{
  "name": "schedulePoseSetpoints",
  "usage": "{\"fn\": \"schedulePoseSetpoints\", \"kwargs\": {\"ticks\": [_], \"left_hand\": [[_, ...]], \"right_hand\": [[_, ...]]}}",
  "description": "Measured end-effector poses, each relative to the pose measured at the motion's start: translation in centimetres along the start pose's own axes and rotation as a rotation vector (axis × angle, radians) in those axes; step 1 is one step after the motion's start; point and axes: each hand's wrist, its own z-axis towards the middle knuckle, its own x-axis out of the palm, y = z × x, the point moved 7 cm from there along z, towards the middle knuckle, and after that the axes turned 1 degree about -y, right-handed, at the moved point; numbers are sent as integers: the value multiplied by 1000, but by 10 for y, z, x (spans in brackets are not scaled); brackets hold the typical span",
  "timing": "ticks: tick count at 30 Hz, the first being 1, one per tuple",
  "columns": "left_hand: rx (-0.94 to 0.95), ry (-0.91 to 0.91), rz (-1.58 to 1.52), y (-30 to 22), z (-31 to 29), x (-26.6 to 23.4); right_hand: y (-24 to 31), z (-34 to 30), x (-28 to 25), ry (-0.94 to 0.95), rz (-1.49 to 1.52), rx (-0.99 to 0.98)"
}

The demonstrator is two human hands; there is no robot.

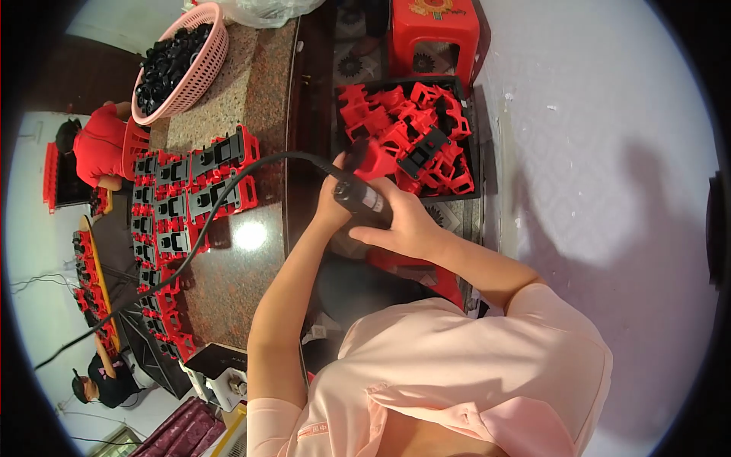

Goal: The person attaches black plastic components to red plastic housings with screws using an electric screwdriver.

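Both hands meet over the gap beside the right edge of the speckled brown stone worktop (251, 251). Right hand (403, 225) wraps closed around a black corded cylindrical power tool (359, 196), long axis running up-left toward a red plastic bracket (371, 156) at its tip. Left hand (333, 199) sits behind the tool, grip hidden. Black tray of red brackets (476, 164) lies just beyond, nearer the right hand.

The left hand (333, 204) sits mostly hidden behind the corded tool (364, 196), its fingers out of sight. The red part (371, 158) beyond the right hand's fingers (381, 228) is blurred.
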Motion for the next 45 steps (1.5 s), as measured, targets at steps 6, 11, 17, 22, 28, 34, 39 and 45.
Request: {"fn": "schedulePoseSetpoints", "kwargs": {"ticks": [6,11,17,22,28,34,39,45], "left_hand": [[230,12,536,-75,76,24],[290,20,580,-29,34,25],[-127,541,24,-12,-97,29],[-277,315,204,-26,-169,-31],[-67,-482,416,-76,-149,-161],[-29,-637,758,-78,-43,-215],[-275,-580,1202,-52,15,-203],[-200,-417,1288,-42,-8,-183]], "right_hand": [[3,0,-21,-57,-4,-15],[4,4,-5,-18,34,-70],[-4,4,24,134,49,36],[15,12,62,256,19,-18],[39,23,75,135,269,-105],[96,31,80,148,474,-247],[99,44,74,46,361,-247],[65,100,68,-43,187,-208]]}}
